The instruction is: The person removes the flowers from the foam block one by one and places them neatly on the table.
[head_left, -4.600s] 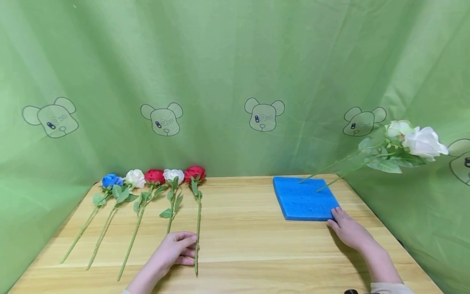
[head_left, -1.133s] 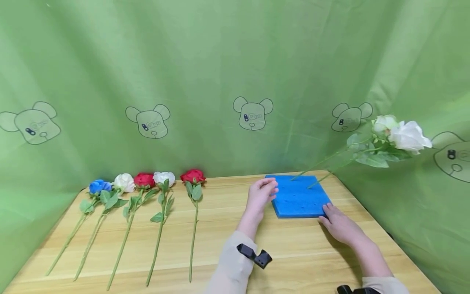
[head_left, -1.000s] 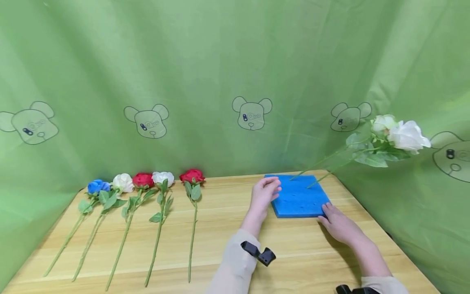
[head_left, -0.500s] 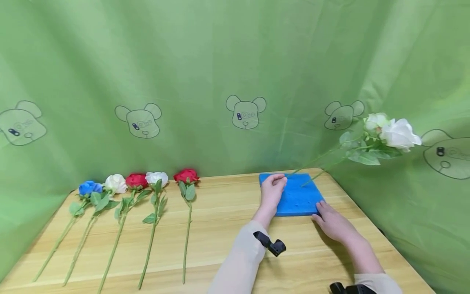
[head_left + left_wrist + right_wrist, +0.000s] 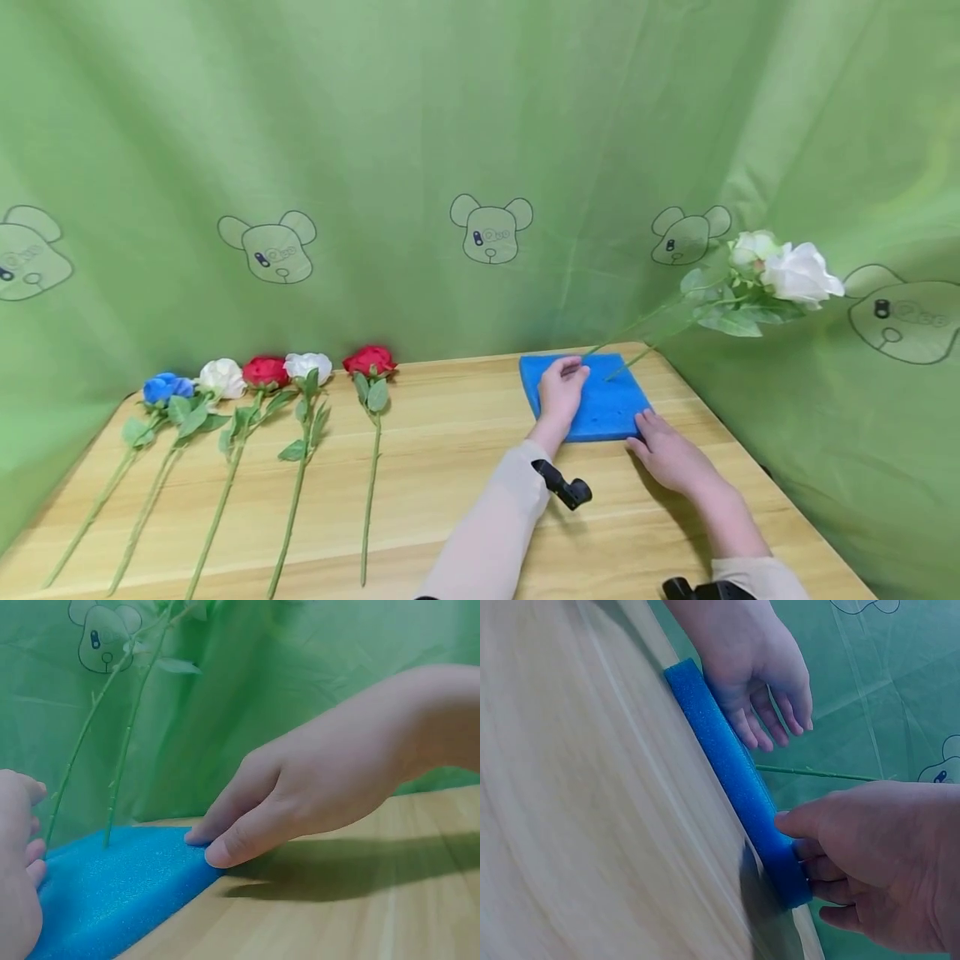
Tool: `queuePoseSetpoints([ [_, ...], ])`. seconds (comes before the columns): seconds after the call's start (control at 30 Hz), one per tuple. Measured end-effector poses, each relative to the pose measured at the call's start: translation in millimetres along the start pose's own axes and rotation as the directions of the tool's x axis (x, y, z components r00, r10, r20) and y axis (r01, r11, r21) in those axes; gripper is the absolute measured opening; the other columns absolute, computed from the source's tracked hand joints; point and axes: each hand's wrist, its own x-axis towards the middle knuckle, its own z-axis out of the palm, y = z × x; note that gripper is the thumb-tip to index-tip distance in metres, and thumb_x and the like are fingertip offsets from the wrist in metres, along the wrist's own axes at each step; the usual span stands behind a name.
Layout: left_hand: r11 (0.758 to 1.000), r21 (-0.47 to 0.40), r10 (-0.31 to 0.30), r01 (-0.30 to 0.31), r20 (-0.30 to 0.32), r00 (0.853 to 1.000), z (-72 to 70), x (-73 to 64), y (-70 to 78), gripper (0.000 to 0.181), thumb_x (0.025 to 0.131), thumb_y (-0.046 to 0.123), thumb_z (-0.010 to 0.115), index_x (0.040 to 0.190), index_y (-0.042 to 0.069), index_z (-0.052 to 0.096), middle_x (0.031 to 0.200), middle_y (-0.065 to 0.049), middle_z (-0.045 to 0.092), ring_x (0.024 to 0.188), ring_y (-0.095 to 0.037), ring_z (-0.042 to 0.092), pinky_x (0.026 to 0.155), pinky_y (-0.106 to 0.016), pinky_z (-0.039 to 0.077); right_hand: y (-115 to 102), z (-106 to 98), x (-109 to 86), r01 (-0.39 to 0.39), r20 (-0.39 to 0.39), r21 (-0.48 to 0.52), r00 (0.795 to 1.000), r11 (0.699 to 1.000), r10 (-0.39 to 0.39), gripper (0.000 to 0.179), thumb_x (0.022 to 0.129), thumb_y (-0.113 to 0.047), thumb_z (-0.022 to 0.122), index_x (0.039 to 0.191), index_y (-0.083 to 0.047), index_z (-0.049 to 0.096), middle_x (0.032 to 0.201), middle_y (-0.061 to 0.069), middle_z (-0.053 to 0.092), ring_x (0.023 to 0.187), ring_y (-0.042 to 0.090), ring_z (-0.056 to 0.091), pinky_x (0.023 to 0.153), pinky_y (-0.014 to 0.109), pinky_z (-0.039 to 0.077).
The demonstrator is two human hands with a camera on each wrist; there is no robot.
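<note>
Two white roses (image 5: 802, 273) stand tilted to the right, their stems set in a blue foam pad (image 5: 603, 423). My left hand (image 5: 562, 387) is over the pad's left part, fingertips right by the rear stem. In the left wrist view, its fingers lie close beside that stem (image 5: 71, 761), loosely bent. The right wrist view also shows the left hand's fingers (image 5: 757, 724) hanging relaxed above the foam. My right hand (image 5: 675, 454) rests on the pad's near right corner, thumb at the front edge and fingers on the right side.
On the wooden table (image 5: 442, 500), roses lie in a row at left: a blue rose (image 5: 167, 388), a cream rose (image 5: 222, 378), a red rose (image 5: 266, 372), a white rose (image 5: 307, 367), and another red rose (image 5: 370, 360) set apart. A green curtain (image 5: 390, 125) surrounds the table.
My left hand let go of the red rose's stem at left, then moved right and over the foam to the rear stem. The right hand stays at the corner; the head view shifted.
</note>
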Motion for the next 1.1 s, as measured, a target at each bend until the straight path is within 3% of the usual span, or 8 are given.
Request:
queuePoseSetpoints([
  [0.17,0.998,0.057,0.014,-0.015,0.013,1.0,5.1,9.3,-7.4,0.026,0.092,0.02,0.068,0.114,0.007,0.069,0.112,-0.008,0.071,0.102,-0.018,0.067,0.086,-0.029,0.057,1.1,2.7,-0.3,-0.009,-0.007,-0.006,1.0,1.0,0.009,0.057,0.1,-0.022,0.05,0.138,0.019,0.038,0.145,0.041,0.032,0.134,0.056,0.032,0.11,0.065,0.033],
  [0.33,0.984,0.178,0.03,-0.031,0.004,1.0,11.4,18.0,-11.5,0.025,0.092,0.019,0.068,0.114,0.009,0.07,0.11,-0.003,0.072,0.102,-0.017,0.068,0.083,-0.026,0.057,1.7,4.8,-1.6,-0.007,-0.012,-0.017,1.0,1.0,0.007,0.057,0.1,-0.022,0.051,0.137,0.019,0.039,0.144,0.041,0.034,0.134,0.056,0.034,0.11,0.064,0.034],
  [0.57,0.918,0.393,0.068,-0.049,-0.035,0.997,20.0,24.9,-8.8,0.033,0.093,0.022,0.066,0.122,0.006,0.067,0.115,-0.006,0.071,0.109,-0.023,0.066,0.09,-0.035,0.056,0.8,3.5,-0.9,-0.005,-0.017,-0.008,1.0,1.0,0.005,0.057,0.1,-0.023,0.051,0.138,0.017,0.039,0.145,0.04,0.033,0.135,0.055,0.033,0.11,0.063,0.034],
  [0.8,0.853,0.519,0.088,-0.058,-0.033,0.996,23.8,31.1,-2.2,0.027,0.094,0.018,0.066,0.119,0.012,0.07,0.111,-0.005,0.073,0.105,-0.022,0.068,0.086,-0.035,0.058,0.7,2.4,-0.6,-0.011,-0.009,0.009,1.0,1.0,0.011,0.057,0.1,-0.023,0.05,0.139,0.017,0.038,0.146,0.04,0.032,0.136,0.054,0.032,0.111,0.063,0.033],
  [0.93,0.833,0.549,0.084,-0.07,0.0,0.996,22.4,36.7,-3.7,0.022,0.094,0.018,0.065,0.114,0.015,0.073,0.108,-0.002,0.074,0.1,-0.019,0.069,0.081,-0.031,0.058,0.8,2.6,-0.5,-0.009,-0.013,0.01,1.0,1.0,0.009,0.057,0.1,-0.023,0.051,0.138,0.018,0.039,0.145,0.04,0.032,0.135,0.055,0.032,0.11,0.063,0.033],
  [1.1,0.778,0.612,0.121,-0.144,0.079,0.989,18.3,47.0,-10.4,0.02,0.094,0.02,0.065,0.111,0.016,0.074,0.107,0.001,0.075,0.102,-0.017,0.068,0.085,-0.029,0.057,-0.8,2.4,-0.4,-0.012,-0.013,0.004,1.0,1.0,0.012,0.057,0.1,-0.023,0.051,0.138,0.018,0.039,0.145,0.041,0.033,0.135,0.055,0.033,0.11,0.063,0.034],
])
